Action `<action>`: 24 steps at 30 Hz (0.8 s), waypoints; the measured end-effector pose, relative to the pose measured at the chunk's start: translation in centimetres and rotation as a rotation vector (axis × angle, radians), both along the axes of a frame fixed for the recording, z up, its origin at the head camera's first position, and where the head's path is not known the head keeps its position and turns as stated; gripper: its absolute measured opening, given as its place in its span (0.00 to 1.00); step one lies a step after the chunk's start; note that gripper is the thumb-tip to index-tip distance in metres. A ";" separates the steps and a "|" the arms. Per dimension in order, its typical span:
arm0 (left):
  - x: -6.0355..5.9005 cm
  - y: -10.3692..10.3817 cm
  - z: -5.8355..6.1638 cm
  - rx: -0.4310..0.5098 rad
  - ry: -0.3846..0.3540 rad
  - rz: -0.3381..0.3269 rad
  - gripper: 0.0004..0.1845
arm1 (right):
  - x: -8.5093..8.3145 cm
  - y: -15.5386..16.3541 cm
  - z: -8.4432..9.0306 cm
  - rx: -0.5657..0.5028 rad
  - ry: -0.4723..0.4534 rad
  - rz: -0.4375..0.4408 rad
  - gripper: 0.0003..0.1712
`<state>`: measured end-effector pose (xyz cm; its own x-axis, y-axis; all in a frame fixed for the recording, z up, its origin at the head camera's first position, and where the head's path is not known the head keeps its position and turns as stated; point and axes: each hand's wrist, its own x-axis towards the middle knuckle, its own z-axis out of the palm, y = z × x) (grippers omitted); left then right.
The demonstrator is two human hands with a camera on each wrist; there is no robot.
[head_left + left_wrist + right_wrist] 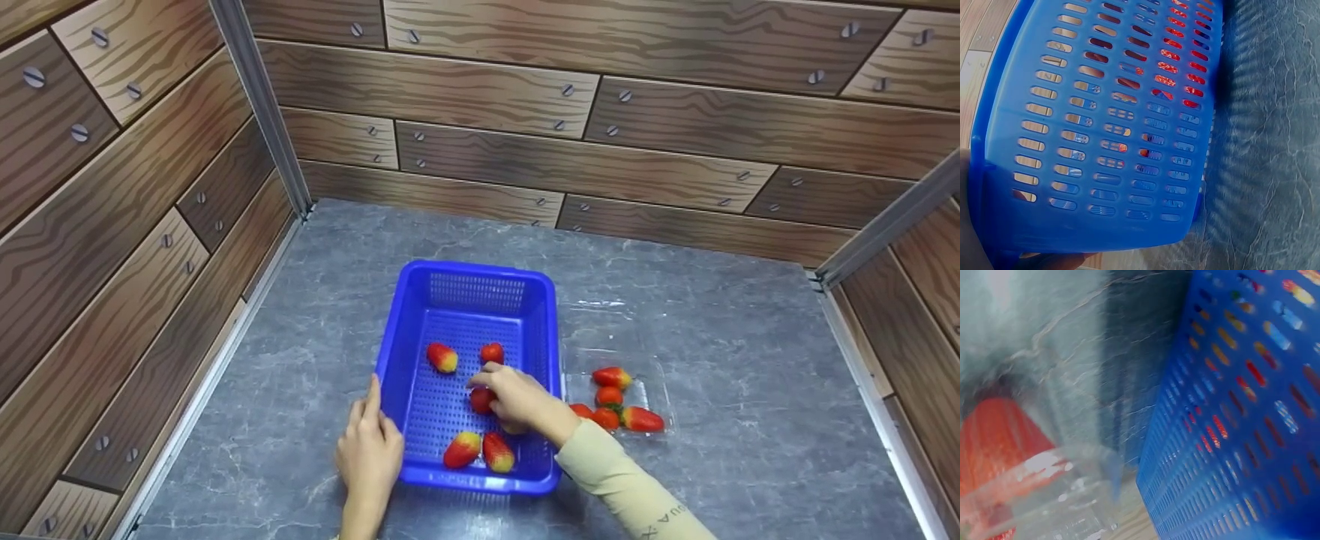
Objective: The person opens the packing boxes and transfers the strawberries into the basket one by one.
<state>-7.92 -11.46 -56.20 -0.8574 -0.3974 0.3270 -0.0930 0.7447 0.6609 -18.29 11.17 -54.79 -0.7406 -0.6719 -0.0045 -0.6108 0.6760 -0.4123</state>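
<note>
A blue plastic basket with slotted walls stands on the grey surface. My left hand grips its left rim, the index finger lying along the edge. Reaching over the right rim, my right hand is low inside the basket, its bent fingers and thumb around a red strawberry. Part of that fruit is hidden by the hand. Two strawberries lie farther back, one with a yellow end and a small red one. Near the front wall rest two more, a left one and a right one.
Right of the basket, a clear plastic tray holds several strawberries, including a long one. Its see-through edge shows close up in the right wrist view. Wood-patterned panels wall in the grey surface.
</note>
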 end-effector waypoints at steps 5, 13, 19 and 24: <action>0.0 -0.1 0.1 0.003 -0.024 -0.004 0.32 | 0.0 0.3 1.0 -0.037 -0.013 -0.038 0.26; 0.0 -0.1 0.1 0.009 -0.038 0.000 0.32 | -0.2 1.2 3.1 -0.119 -0.005 -0.036 0.22; 0.0 -0.1 -0.1 0.011 -0.020 0.001 0.31 | -0.1 2.2 4.0 -0.213 0.084 -0.080 0.13; 0.0 0.0 -0.2 0.016 -0.016 0.004 0.31 | -0.3 3.9 4.6 -0.287 0.240 -0.209 0.09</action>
